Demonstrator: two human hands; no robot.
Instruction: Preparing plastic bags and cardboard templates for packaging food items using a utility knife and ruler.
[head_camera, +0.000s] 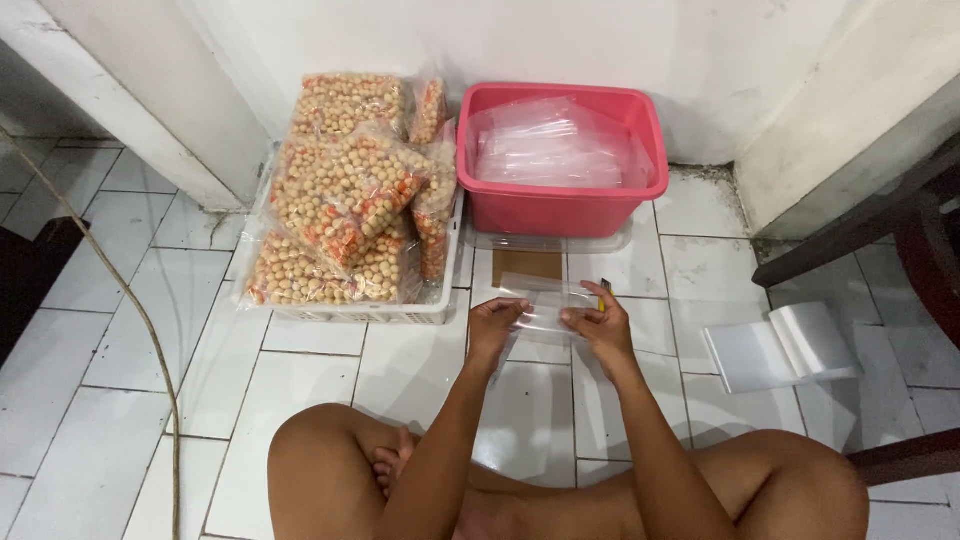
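Note:
I sit cross-legged on a white tiled floor. My left hand (493, 322) and my right hand (597, 322) both pinch a small clear plastic bag (541, 309) held flat between them just above the floor. A thin dark and yellow object (605, 290) sticks up by my right fingers; what it is I cannot tell. Right behind the bag lies a brown card (528, 265) on a clear lid.
A pink tub (560, 205) of clear plastic bags stands against the wall. Left of it, a white crate (350, 312) holds several packs of round snacks (345, 190). A stack of plastic sheets (785, 345) lies at right, dark furniture (880, 220) beyond, a cord (150, 340) at left.

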